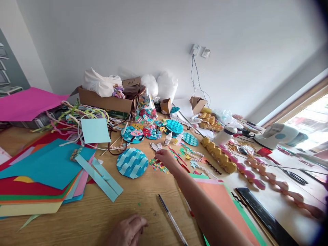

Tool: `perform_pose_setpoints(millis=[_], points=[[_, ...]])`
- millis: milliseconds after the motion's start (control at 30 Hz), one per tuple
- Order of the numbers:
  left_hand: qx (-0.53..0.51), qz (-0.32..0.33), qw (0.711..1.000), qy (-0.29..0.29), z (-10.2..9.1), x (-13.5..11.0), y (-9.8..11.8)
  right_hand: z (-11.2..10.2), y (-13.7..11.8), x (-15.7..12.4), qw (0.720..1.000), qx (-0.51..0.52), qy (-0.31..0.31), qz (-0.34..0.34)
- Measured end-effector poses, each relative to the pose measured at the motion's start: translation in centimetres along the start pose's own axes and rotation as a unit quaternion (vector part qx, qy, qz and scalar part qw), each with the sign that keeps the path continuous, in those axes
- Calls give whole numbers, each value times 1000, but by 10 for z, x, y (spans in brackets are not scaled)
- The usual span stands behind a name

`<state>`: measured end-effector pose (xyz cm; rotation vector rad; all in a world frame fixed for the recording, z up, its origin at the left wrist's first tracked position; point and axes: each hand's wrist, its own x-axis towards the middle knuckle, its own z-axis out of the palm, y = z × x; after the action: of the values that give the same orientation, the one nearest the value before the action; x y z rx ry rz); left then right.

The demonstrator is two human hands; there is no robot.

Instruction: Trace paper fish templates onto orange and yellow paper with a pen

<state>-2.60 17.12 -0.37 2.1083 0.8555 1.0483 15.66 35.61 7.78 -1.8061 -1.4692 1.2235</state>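
My right hand (165, 158) stretches over the middle of the table, its fingers drawn together, above a scatter of small coloured paper bits (156, 166). Just beyond the fingertips is a small grey patterned cutout (155, 146); whether they touch it, or pinch anything, is hidden. A blue paper disc with wavy light-blue strips (132, 163) lies to the left of this hand. At the near edge my left hand (128, 230) rests on the wood with curled fingers and nothing visible in them. A clear ballpoint pen (172, 218) lies to its right.
Coloured paper sheets (48, 164) are stacked at left, with light-blue strips (101, 177) beside them. Two small glue bottles (167, 139) and decorated discs (133, 134) stand behind. At right are orange paper (217, 194), a yellow egg-carton strip (219, 155) and a glue gun (280, 135).
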Motion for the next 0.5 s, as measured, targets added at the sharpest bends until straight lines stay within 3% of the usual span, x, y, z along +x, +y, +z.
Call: perform_pose_setpoints(millis=[133, 300, 400, 500], points=[[-46, -117, 988, 92, -5, 4, 8, 5, 17, -37, 978, 198, -59, 34], [-122, -271, 930, 218, -24, 11, 5, 15, 22, -58, 932, 346, -78, 67], [-140, -303, 913, 236, -45, 22, 6, 22, 23, -60, 912, 394, -82, 77], [-98, -304, 921, 223, -63, 35, 10, 25, 24, -62, 900, 419, -81, 83]])
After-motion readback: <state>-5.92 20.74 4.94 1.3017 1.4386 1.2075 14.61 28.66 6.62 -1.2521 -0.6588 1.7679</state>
